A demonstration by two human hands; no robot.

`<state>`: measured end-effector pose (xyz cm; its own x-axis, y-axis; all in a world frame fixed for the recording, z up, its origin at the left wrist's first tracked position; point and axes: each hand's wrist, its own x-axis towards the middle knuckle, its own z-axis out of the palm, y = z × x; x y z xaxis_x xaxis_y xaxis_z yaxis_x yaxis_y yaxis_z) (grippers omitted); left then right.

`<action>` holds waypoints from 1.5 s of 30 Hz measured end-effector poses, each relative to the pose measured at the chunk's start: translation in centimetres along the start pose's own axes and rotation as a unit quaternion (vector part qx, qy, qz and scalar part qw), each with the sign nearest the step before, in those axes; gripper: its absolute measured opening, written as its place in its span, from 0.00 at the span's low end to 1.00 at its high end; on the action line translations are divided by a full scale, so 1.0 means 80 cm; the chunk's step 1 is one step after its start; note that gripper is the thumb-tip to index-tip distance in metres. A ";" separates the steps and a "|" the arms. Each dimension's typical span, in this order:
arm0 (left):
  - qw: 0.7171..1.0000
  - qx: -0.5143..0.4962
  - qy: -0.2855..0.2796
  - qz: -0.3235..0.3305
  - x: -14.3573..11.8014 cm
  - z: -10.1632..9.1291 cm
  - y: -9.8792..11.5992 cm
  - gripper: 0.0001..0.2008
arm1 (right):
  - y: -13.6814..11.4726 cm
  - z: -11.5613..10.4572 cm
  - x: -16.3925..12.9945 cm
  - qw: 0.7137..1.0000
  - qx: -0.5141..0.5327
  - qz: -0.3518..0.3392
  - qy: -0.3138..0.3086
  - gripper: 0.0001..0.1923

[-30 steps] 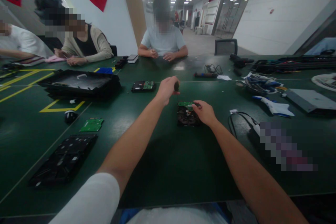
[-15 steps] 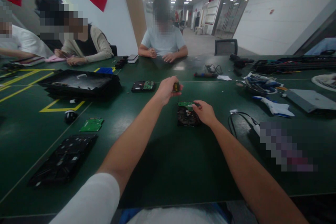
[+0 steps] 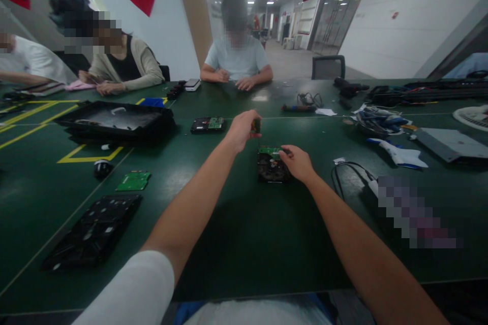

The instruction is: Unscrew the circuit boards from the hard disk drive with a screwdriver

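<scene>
1. The left hand (image 3: 242, 131) is closed around the handle of a screwdriver (image 3: 257, 126), held over the far left corner of the hard drive (image 3: 271, 170).
2. What has changed: 0.5 s ago the handle was tipped, its yellow-marked end towards the camera, and no shaft showed. Now it stands nearly upright, a thin shaft pointing down.
3. That suggests the screwdriver is lined up with the corner of the drive's green circuit board (image 3: 269, 151); whether its tip touches is too small to tell.
4. The right hand (image 3: 299, 163) rests at the drive's right edge, as it did then, apparently steadying it. Its fingertips are partly hidden, so I cannot tell whether they clamp the drive.
5. The drive itself has not shifted: it lies flat on the green table (image 3: 229, 259), between the 2 hands, board at its far end.
6. Another hard drive (image 3: 207, 125) lies farther left, apart from both hands.
</scene>
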<state>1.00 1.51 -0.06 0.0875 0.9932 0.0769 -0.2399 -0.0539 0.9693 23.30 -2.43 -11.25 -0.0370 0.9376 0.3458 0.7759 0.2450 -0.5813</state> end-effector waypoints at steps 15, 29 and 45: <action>1.000 -0.007 0.010 0.006 0.001 -0.001 0.000 0.08 | -0.001 -0.001 0.000 1.000 -0.002 -0.001 0.002 0.20; 1.000 -0.019 -0.002 0.006 -0.001 0.004 -0.005 0.08 | -0.002 -0.002 0.000 1.000 0.005 -0.001 -0.002 0.20; 1.000 -0.018 -0.006 0.003 -0.003 0.007 -0.004 0.09 | -0.003 -0.004 0.000 1.000 -0.002 0.006 -0.005 0.20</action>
<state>1.58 1.22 -0.27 0.0978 0.9915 0.0855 -0.2746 -0.0557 0.9599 23.27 -2.57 -10.88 -0.0340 0.9433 0.3302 0.7791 0.2320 -0.5824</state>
